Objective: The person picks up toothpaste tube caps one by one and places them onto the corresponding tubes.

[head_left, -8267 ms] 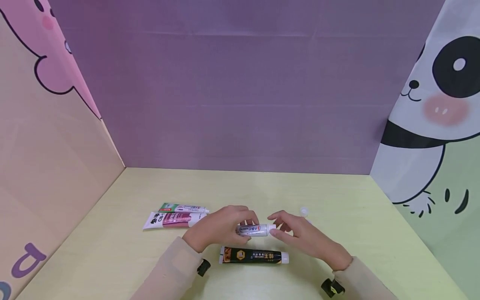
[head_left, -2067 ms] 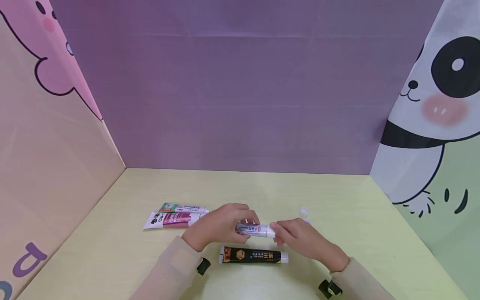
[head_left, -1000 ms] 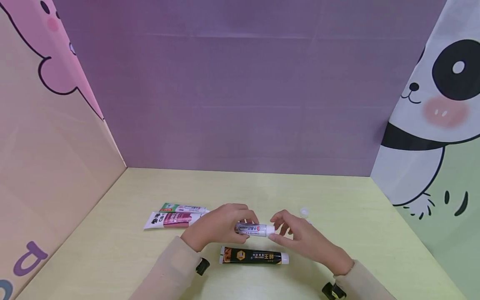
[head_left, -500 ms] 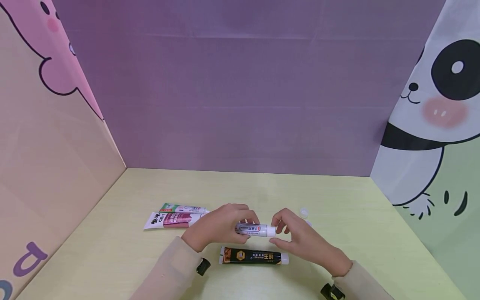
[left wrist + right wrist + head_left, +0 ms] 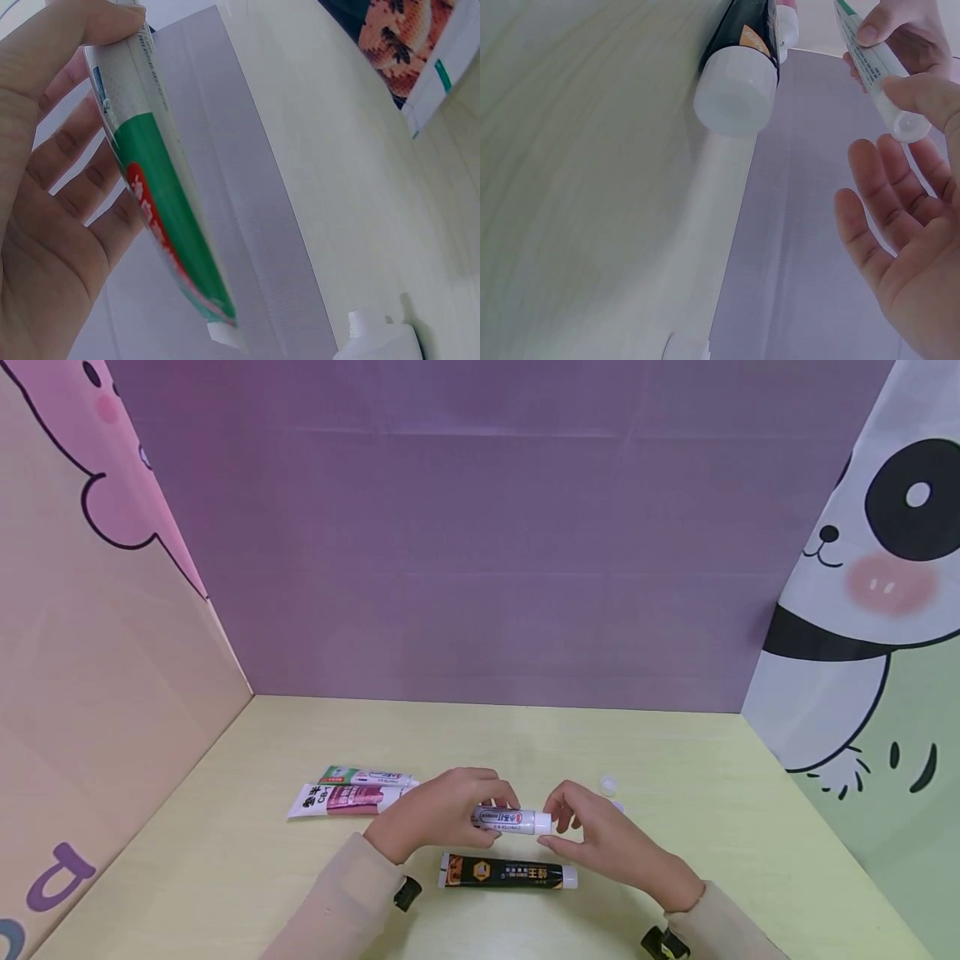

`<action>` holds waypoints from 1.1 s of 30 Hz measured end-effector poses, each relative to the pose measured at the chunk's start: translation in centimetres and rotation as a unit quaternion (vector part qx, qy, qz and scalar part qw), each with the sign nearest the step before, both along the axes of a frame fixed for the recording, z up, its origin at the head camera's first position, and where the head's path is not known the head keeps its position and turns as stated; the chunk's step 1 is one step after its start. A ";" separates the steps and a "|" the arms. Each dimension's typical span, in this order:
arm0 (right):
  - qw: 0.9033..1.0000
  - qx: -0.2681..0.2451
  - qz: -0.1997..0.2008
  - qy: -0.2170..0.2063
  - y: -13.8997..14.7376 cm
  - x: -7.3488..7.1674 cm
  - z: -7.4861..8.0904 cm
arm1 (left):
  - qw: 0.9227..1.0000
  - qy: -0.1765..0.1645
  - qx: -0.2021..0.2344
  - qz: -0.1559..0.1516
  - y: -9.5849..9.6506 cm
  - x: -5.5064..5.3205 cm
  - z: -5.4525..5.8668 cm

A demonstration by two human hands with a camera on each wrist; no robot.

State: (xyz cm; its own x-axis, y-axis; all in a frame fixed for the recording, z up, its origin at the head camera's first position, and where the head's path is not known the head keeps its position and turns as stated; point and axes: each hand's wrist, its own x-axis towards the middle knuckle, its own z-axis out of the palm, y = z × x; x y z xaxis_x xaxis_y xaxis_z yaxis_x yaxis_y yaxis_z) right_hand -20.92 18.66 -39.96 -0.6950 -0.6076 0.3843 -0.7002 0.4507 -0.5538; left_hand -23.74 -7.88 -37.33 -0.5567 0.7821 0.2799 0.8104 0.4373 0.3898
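1. Head view: white tube (image 5: 504,819) is held above the table (image 5: 525,747), pinched between left hand (image 5: 446,812) thumb and fingers.
2. Right hand (image 5: 611,839) is held part-open at the white cap (image 5: 543,823); nothing is gripped, contact can't be told.
3. Risk: tube could be rolled or dropped if too lightly pinched and the cap is knocked.
4. Tube is glossy, soft-looking, flat-tailed; cap smooth, cylindrical.
5. Black tube (image 5: 504,872) is laid nearer, on pale wood grain.

The held tube (image 5: 165,187) is white, green, red.
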 end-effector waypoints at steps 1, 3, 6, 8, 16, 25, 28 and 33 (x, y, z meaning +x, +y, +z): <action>1.000 0.001 0.000 -0.003 0.0 0.0 0.0 | 1.000 0.000 0.001 0.000 0.0 0.0 0.0; 1.000 0.002 0.000 -0.013 0.0 0.0 0.0 | 1.000 0.000 0.003 0.000 -0.1 0.0 0.0; 0.999 0.009 -0.002 -0.037 0.0 0.1 0.1 | 1.000 0.000 0.005 0.000 -0.1 0.0 0.0; 0.999 0.015 -0.005 -0.052 0.1 0.1 0.1 | 1.000 0.001 0.006 -0.002 -0.1 0.0 0.0; 0.997 0.049 -0.020 -0.055 -0.1 -0.2 -0.2 | 1.000 0.006 0.009 -0.010 -0.1 0.0 -0.1; 0.996 0.069 -0.024 -0.051 -0.1 -0.5 -0.3 | 1.000 -0.001 0.009 -0.009 -0.1 0.1 0.0; 0.996 0.063 -0.029 -0.060 0.0 -0.4 -0.3 | 1.000 0.003 0.007 -0.008 -0.1 0.1 0.0; 0.995 0.043 -0.019 -0.089 0.1 -0.3 -0.2 | 1.000 0.001 -0.003 -0.002 -0.1 0.0 0.0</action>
